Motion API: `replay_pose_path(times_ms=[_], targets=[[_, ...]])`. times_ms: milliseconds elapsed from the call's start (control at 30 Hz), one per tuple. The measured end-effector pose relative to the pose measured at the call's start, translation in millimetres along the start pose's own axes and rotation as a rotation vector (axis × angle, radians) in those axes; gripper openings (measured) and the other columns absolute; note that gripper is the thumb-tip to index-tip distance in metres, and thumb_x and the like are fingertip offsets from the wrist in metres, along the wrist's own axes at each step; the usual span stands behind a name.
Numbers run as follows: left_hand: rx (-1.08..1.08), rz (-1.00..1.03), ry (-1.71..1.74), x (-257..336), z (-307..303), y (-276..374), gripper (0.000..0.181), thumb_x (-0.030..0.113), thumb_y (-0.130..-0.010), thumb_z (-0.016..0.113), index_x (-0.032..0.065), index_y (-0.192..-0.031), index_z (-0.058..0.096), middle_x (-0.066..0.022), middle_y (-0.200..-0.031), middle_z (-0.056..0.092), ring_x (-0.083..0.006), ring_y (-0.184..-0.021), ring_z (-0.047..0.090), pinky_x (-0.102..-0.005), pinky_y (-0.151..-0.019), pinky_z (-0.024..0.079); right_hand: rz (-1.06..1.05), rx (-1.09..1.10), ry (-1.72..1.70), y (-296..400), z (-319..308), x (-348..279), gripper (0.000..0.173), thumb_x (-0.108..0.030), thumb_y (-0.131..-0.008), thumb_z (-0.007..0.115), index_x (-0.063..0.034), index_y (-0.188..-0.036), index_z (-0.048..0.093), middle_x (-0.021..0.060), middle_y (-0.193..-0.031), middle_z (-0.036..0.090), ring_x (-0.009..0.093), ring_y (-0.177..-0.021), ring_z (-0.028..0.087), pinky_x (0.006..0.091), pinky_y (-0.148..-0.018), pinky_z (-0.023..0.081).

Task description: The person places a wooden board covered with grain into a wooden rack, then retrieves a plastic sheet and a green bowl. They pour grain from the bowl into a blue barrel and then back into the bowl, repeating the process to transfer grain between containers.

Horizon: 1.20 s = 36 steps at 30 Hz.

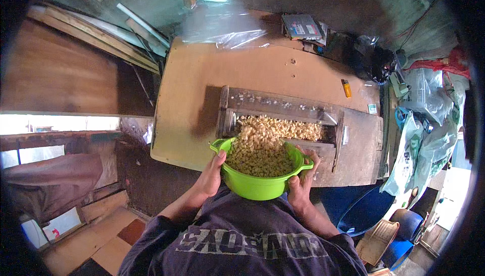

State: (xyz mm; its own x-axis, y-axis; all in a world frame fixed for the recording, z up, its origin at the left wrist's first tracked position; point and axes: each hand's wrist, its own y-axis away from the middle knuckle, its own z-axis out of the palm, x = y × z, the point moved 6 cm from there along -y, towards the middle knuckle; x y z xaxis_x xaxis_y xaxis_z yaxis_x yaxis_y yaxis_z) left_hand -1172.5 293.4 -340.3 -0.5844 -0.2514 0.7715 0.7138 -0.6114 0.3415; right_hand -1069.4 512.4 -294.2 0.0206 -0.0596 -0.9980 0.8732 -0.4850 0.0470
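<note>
A bright green plastic basin (257, 189) with two handles is held between my left hand (211, 175) and my right hand (302, 185), one at each side. It tips away from me. Small pale pieces (261, 162), which look like soybeans or chopped kernels, fill much of it and spill over its far rim. They fall into a long wooden trough (280, 101) on the table, where a heap of the same pieces (299, 129) lies along the slot. The basin hides part of the trough's near side.
The trough rests on a worn wooden table (189, 71). An orange lighter (346, 88) lies on the right of the table, with books (303, 26) at the back. Plastic bags (407, 151) hang at the right, above a dark blue tub (356, 208). Clear plastic sheeting (227, 22) lies behind.
</note>
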Motion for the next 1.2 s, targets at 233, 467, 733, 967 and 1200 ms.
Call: replay_pose_path(times_ms=[233,467,733,967,1200], targets=[[0.046,0.002,-0.100,-9.7,6.7,-2.4,0.069,0.053,-0.103,0.042,0.0018,-0.149,0.039,-0.0098,-0.147,0.049,-0.0202,-0.134,0.046,-0.0383,-0.115,0.033,-0.060,0.049,0.016,10.4,-18.9,-13.2,0.114,-0.069,-0.076,0.075,-0.0082,-0.150,0.012,0.0251,-0.153,0.031,0.035,-0.140,0.035,0.0510,-0.116,0.030],[0.029,-0.015,-0.051,-28.9,18.3,-23.3,0.067,0.048,-0.107,0.038,-0.0049,-0.149,0.036,-0.0128,-0.150,0.043,-0.0184,-0.139,0.037,-0.0340,-0.118,0.025,0.024,0.043,0.041,4.1,-46.7,-9.9,0.111,-0.066,-0.080,0.074,-0.0073,-0.152,0.012,0.0233,-0.151,0.034,0.034,-0.139,0.037,0.0482,-0.116,0.030],[-0.004,-0.021,-0.116,-28.1,44.9,-29.2,0.068,0.048,-0.107,0.036,-0.0041,-0.150,0.035,-0.0141,-0.150,0.043,-0.0203,-0.138,0.040,-0.0348,-0.117,0.029,0.017,0.061,0.019,-0.2,-69.7,-19.1,0.103,-0.059,-0.081,0.076,-0.0075,-0.149,0.017,0.0224,-0.150,0.035,0.034,-0.141,0.035,0.0485,-0.116,0.030],[-0.074,-0.120,0.040,-23.6,85.2,-33.7,0.069,0.052,-0.106,0.036,0.0013,-0.153,0.032,-0.0136,-0.151,0.044,-0.0207,-0.137,0.044,-0.0366,-0.115,0.034,0.015,0.104,0.001,2.7,-85.3,-32.0,0.106,-0.062,-0.079,0.077,-0.0064,-0.148,0.019,0.0216,-0.147,0.037,0.033,-0.137,0.039,0.0474,-0.114,0.032],[-0.119,-0.158,0.050,-36.3,108.8,-45.5,0.072,0.058,-0.103,0.038,0.0028,-0.151,0.036,-0.0118,-0.148,0.048,-0.0208,-0.132,0.051,-0.0368,-0.111,0.040,-0.013,0.135,0.083,4.3,-116.0,-32.2,0.100,-0.056,-0.080,0.078,-0.0046,-0.146,0.022,0.0198,-0.145,0.039,0.030,-0.134,0.041,0.0467,-0.113,0.033]])
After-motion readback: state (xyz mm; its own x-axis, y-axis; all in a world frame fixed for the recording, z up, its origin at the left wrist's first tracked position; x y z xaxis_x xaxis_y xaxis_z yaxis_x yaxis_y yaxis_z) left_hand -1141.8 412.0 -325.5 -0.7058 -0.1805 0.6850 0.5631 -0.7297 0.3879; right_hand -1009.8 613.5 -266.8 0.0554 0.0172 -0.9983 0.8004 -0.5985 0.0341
